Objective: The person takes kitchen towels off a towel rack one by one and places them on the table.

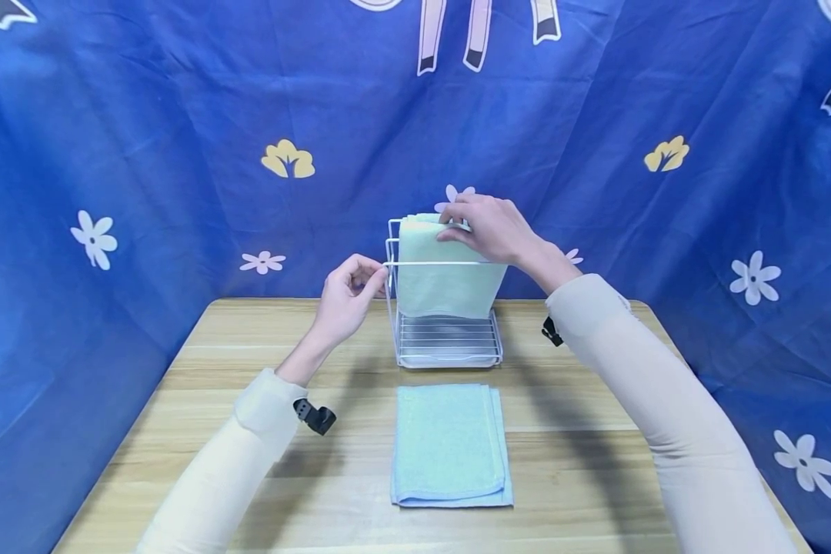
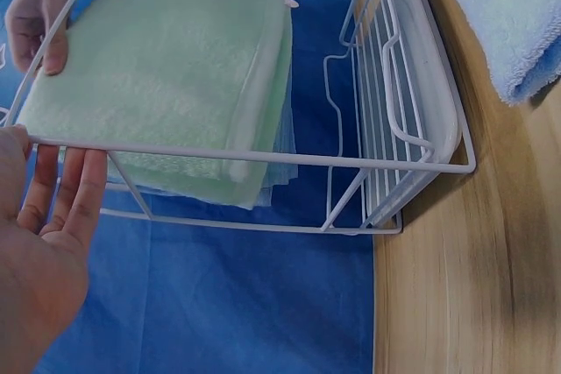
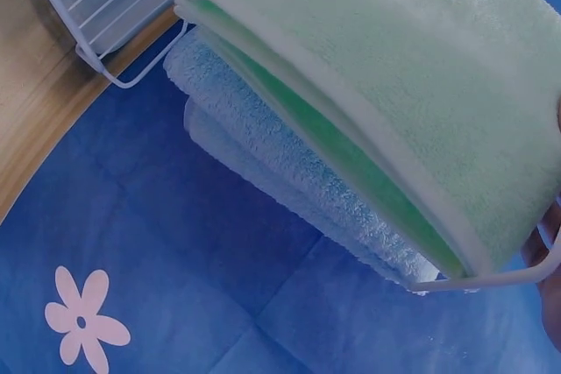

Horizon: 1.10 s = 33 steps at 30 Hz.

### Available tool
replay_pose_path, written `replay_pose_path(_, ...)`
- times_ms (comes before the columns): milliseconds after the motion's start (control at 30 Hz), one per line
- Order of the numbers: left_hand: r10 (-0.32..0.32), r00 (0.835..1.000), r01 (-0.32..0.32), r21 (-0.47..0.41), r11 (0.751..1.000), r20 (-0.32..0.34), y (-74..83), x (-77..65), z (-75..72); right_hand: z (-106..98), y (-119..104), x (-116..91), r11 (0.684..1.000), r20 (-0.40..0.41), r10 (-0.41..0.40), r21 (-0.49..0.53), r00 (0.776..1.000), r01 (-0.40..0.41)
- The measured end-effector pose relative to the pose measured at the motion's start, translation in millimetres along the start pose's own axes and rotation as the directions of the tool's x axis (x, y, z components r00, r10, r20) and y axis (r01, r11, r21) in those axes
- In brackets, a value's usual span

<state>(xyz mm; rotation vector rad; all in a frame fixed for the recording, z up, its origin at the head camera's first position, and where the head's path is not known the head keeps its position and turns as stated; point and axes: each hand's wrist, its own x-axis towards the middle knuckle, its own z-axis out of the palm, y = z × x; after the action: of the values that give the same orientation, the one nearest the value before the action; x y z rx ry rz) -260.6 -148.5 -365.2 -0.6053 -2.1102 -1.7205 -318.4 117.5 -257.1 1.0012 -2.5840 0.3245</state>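
Note:
A white wire rack [image 1: 450,358] with a tray base stands at the back of the table. My left hand [image 1: 346,296] pinches the left end of its front top rod, thumb on one side and fingers on the other, as the left wrist view shows. A folded pale green towel [image 1: 443,288] hangs in the upper part of the rack, behind that rod. My right hand [image 1: 492,227] holds its top edge near the right side, with the thumb on the near face. Behind it, the right wrist view shows a folded blue towel [image 3: 254,102].
Another folded light blue towel [image 1: 450,442] lies flat on the wooden table [image 1: 249,369] in front of the rack. A blue curtain [image 1: 180,192] with flower prints hangs close behind the rack and along both sides.

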Motion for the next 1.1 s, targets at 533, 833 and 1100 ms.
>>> replay_pose_path(533, -0.007, 1.0, 0.007, -0.003, 1.0, -0.001, -2.7, 1.6, 0.4, -17.3, -2.1, 0.3, 1.0, -0.071, -0.01, -0.007, 0.997, 0.009)
replay_pose_path(833, -0.013, 1.0, 0.013, -0.003, 1.0, 0.006, -1.4, 2.1, 0.3, -32.0, -1.6, 2.0, 1.0, -0.102, -0.022, -0.02, 0.995, 0.02)
replay_pose_path(1100, -0.008, 1.0, 0.008, -0.011, 1.0, 0.006, -2.1, 2.6, 0.1, -44.1, -2.1, 4.1, 1.0, -0.11, -0.013, -0.015, 0.994, 0.011)
